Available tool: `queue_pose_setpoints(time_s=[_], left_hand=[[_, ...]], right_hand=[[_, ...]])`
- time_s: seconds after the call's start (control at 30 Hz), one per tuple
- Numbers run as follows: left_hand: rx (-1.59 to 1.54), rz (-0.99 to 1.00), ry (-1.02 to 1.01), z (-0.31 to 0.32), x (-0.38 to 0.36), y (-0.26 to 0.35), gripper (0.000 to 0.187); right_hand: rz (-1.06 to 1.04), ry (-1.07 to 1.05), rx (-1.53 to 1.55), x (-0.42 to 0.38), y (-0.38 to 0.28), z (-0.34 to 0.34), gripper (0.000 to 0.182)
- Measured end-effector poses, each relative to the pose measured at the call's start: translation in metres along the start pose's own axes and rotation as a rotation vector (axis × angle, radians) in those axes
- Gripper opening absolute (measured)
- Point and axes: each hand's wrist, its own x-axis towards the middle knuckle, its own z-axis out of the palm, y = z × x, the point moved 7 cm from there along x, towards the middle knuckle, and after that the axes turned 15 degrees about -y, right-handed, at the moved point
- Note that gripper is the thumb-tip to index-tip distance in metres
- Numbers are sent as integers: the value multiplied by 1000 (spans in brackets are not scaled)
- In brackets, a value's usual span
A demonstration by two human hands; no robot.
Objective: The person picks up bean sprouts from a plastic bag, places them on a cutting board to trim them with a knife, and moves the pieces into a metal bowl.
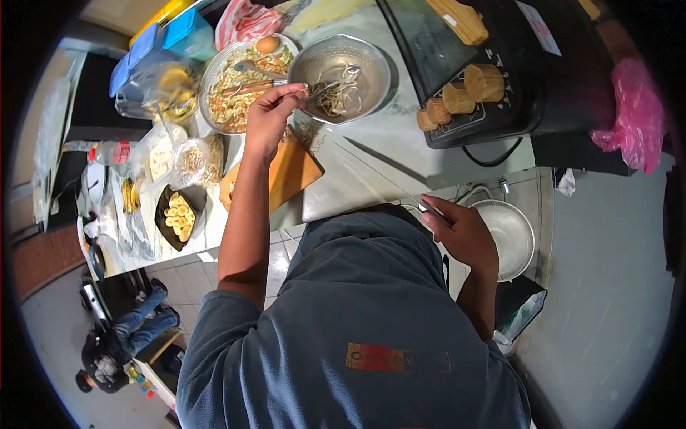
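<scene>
My left hand [273, 111] is closed in a pinch above the near rim of a metal bowl [375, 86]. What its fingertips hold, if anything, I cannot make out. Pale bean sprouts [341, 100] lie in the bowl. Beside and partly behind the hand, a wooden-handled utensil [246, 89] lies over a round tray [207, 114] of chopped vegetable mix [232, 75]. An egg [268, 44] rests at that tray's far edge. Low over the counter's front edge, my right hand [464, 232] grips a knife [432, 212], its thin blade pointing forward and left.
A cutting board [293, 171] sits left of centre. Sliced pieces fill a dark dish [166, 225]; bags [207, 161] and blue-lidded containers [139, 53] stand farther left. At right is a black oven [529, 93] with wooden knobs. A white basket [511, 239] is below. Another person [118, 350] is behind, lower left.
</scene>
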Motion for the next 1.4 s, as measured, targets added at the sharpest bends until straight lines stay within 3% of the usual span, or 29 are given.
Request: queue_pose_setpoints(time_s=[0.23,0.37,0.43,0.5,0.73,0.97,1.07,1.4], left_hand=[[75,10,-12,9,3,-2,24],[16,-7,57,-10,-17,-18,22],[60,-112,91,-20,-35,-33,21],[24,-93,111,-30,-55,-47,19],[476,-295,213,-33,-113,-62,20],[612,-220,251,-30,-123,-56,23],[695,-329,228,-30,-124,-52,26],[773,-251,186,-25,-124,-53,28]], right_hand=[[46,-8,16,-6,5,2,42],[-16,-23,9,4,4,5,42],[55,-76,-8,9,0,8,43],[62,-102,-42,14,-14,10,44],[-31,-156,-74,40,-40,22,46],[-79,-187,-81,56,-53,35,40],[-65,-181,-79,59,-57,38,40],[0,-198,-157,58,-61,46,41]])
